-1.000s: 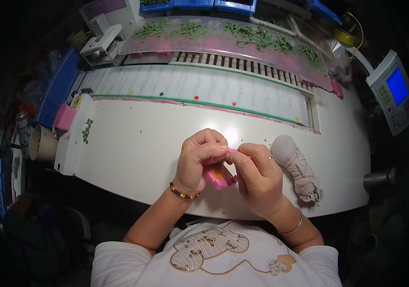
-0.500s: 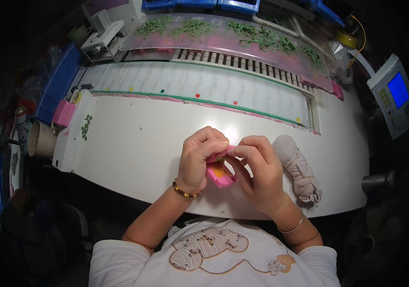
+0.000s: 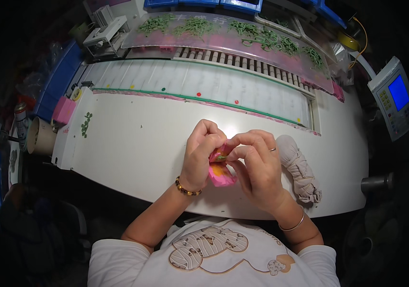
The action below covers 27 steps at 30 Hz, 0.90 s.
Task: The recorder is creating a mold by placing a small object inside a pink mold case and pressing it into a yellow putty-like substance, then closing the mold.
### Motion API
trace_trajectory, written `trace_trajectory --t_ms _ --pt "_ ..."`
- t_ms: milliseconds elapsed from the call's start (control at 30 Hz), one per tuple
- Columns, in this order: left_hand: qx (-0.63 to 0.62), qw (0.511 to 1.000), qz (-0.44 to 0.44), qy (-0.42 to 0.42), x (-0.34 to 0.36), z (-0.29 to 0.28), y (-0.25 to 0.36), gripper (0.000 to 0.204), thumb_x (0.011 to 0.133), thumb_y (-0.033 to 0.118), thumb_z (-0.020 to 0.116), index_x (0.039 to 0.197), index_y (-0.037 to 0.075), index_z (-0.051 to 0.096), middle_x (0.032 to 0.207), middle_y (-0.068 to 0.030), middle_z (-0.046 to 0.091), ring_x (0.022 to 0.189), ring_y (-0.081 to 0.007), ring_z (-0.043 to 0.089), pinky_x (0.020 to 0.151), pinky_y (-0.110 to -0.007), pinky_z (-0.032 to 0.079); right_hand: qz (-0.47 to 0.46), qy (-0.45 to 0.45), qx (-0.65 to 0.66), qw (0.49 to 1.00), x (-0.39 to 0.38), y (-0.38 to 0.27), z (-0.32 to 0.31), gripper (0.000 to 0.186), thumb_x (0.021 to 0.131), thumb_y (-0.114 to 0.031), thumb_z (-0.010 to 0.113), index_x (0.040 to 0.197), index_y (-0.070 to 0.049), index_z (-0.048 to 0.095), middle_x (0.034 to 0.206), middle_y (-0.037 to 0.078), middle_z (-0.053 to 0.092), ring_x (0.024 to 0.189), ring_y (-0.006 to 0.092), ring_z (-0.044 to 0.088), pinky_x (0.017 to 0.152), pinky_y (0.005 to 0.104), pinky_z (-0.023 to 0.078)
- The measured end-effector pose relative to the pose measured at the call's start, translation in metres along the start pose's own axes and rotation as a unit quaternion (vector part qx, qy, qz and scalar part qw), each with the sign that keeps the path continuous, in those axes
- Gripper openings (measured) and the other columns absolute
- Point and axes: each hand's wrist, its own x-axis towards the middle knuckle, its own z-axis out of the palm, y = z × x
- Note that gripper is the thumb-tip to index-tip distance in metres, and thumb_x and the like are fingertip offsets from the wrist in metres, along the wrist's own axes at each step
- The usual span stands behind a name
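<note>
While my left hand (image 3: 197,161) is closed on the pink packet (image 3: 222,180) above the white table (image 3: 132,136), I should work lightly at its opening, lest it tear, with my right hand (image 3: 260,176), bent fingertips nearly together, though whether they grip the green bit (image 3: 220,157) I cannot tell.

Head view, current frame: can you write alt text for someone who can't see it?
A person's left hand holds a small pink and yellow packet above a white table, with the right hand's fingertips at it. A beige cloth bundle lies to the right; beyond, a translucent sheet bears green strands.
</note>
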Motion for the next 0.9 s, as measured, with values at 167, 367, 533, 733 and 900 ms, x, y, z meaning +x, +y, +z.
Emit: trace_trajectory --t_ms 167,367,533,733,900 --pt "0.015 0.997 0.001 0.072 0.006 -0.005 0.002 0.013 0.091 0.019 0.043 0.088 0.007 0.044 0.081 -0.0047 0.052 0.072 -0.0104 0.049 0.068 -0.024 0.044 -0.002 -0.034 0.027 0.999 -0.004 -0.005 0.001 0.021 0.076 -0.002 0.067 0.092 -0.01 0.056 0.098 0.004 0.063 0.098 0.0258 0.058 0.086 0.0394 0.037" --pt "0.01 0.999 -0.015 0.047 0.005 -0.014 0.016 0.018 0.094 0.021 0.052 0.092 0.003 0.048 0.082 -0.0077 0.054 0.063 -0.0138 0.059 0.057 -0.027 0.05 0.123 -0.024 0.118 0.985 0.008 0.006 -0.021 0.017 0.078 0.001 0.064 0.093 -0.007 0.059 0.094 0.006 0.064 0.097 0.0257 0.059 0.084 0.0373 0.039" --pt "0.311 0.948 0.065 -0.007 0.005 -0.017 0.028 0.022 0.095 0.014 0.057 0.111 0.0 0.057 0.084 -0.0032 0.059 0.064 -0.0045 0.057 0.057 -0.018 0.047 0.185 -0.004 0.196 0.963 0.012 0.02 -0.031 0.009 0.085 -0.002 0.063 0.09 0.002 0.057 0.085 0.01 0.064 0.079 0.0171 0.064 0.074 0.029 0.05" --pt "0.333 0.936 -0.006 -0.117 -0.001 0.001 0.044 0.012 0.089 0.005 0.063 0.099 -0.002 0.061 0.088 -0.0027 0.062 0.069 -0.0041 0.059 0.06 -0.019 0.048 0.22 -0.077 0.223 0.946 0.008 0.02 -0.029 0.01 0.086 -0.002 0.063 0.092 0.003 0.057 0.086 0.01 0.065 0.08 0.017 0.063 0.077 0.0288 0.05" --pt "0.304 0.949 0.028 -0.077 -0.002 -0.002 0.035 0.01 0.091 0.007 0.062 0.095 -0.002 0.061 0.084 -0.0041 0.064 0.07 -0.0046 0.06 0.062 -0.02 0.049 0.25 -0.021 0.29 0.924 0.004 0.018 -0.017 0.011 0.088 -0.004 0.063 0.094 0.003 0.059 0.091 0.009 0.065 0.082 0.0152 0.063 0.078 0.0275 0.05"
